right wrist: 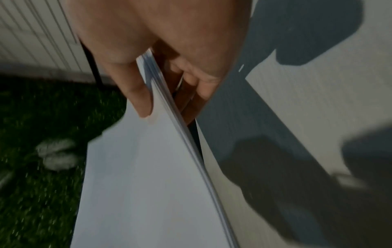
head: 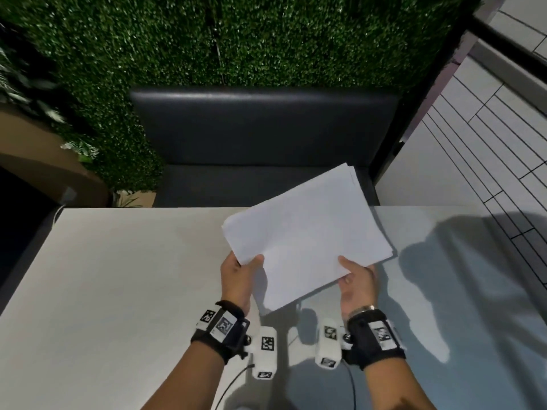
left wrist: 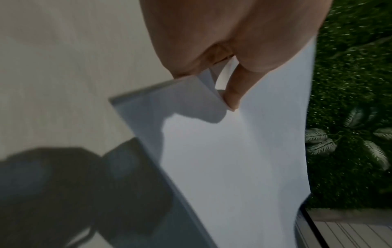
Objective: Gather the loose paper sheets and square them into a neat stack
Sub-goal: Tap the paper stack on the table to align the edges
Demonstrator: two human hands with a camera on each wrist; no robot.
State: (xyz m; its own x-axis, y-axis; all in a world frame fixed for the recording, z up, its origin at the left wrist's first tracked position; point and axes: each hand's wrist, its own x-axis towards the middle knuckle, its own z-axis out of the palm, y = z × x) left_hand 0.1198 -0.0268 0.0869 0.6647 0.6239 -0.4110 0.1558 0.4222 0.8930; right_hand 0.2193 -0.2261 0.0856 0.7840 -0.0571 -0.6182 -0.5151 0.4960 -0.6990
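Both hands are pinching a sheaf of white paper sheets (head: 307,232), holding it tilted above the pale worktop (head: 118,276). The left hand (head: 238,276) is gripping the near left edge, thumb on top. The right hand (head: 358,284) is clamping the near right edge, fingers underneath.

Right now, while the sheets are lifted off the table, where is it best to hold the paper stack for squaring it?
Probably by the two long side edges, one hand from each side. The left hand and right hand now pinch only the near end of the paper stack, thumbs on top, and the sheets at the far corner are fanned. Side holds would leave the short edge free to tap on the table.
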